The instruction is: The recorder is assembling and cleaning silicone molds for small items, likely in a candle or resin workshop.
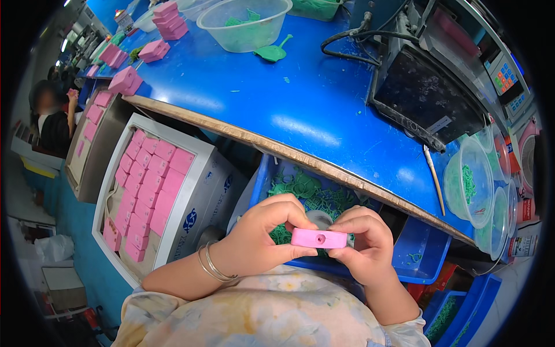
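Both my hands hold one pink block [306, 237] in front of my body, edge toward me, with a small round hole in that edge. My left hand [263, 228] pinches its left end between thumb and fingers. At the right end, my right hand [365, 240] grips it the same way. Just behind the block, the round rim of a greyish cup-like thing [319, 218] shows, partly hidden. Beneath the hands stands a blue bin [425, 254] with many green wax-like strands and pieces [303, 185] in it.
A white-framed box [199, 168] filled with rows of pink blocks [151, 185] stands at left. On the blue table [289, 95] are a clear bowl [243, 29], a green piece [273, 53], a dark machine [428, 92], a brush [433, 179] and plastic tubs [468, 179]. Another person [52, 118] sits far left.
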Tool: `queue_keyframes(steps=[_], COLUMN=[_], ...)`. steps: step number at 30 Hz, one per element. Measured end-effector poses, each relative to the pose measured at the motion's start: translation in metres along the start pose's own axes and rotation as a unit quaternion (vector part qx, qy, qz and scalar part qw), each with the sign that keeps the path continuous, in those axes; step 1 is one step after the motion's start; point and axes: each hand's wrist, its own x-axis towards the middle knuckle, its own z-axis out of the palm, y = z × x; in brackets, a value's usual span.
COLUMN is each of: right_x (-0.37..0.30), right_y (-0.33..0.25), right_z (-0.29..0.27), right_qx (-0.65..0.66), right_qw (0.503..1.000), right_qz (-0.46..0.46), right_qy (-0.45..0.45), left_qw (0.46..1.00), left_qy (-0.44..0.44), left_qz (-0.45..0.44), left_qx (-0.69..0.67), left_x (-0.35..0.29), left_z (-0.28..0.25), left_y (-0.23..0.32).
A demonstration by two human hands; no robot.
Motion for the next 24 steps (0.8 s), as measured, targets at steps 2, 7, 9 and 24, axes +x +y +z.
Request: queue_keyframes(steps=[2,7,9,24], right_x=[0.0,0.004,0.006,0.005], right_y=[0.001,-0.004,-0.005,-0.006], right_z=[-0.001,0.007,0.007,0.012], right_qx=[0.013,-0.012,-0.144,-0.326], right_qw=[1.0,1.0,0.988,0.934], right_qz=[0.009,0.001,-0.05,-0.147], right_qy=[-0.004,0.011,0.007,0.001], left_qw=[0.999,0.999,0.999,0.895], left_qy=[-0.02,0.009,0.031,-0.04], left_qz=[-0.022,-0.03,-0.006,0.123], left_qx=[-0.027,0.008,0.044,0.427], left_x=[0.0,0.001,0.001,0.002], left_z=[-0.001,0.002,0.002,0.006], left_y=[0.001,0.004,0.011,0.029])
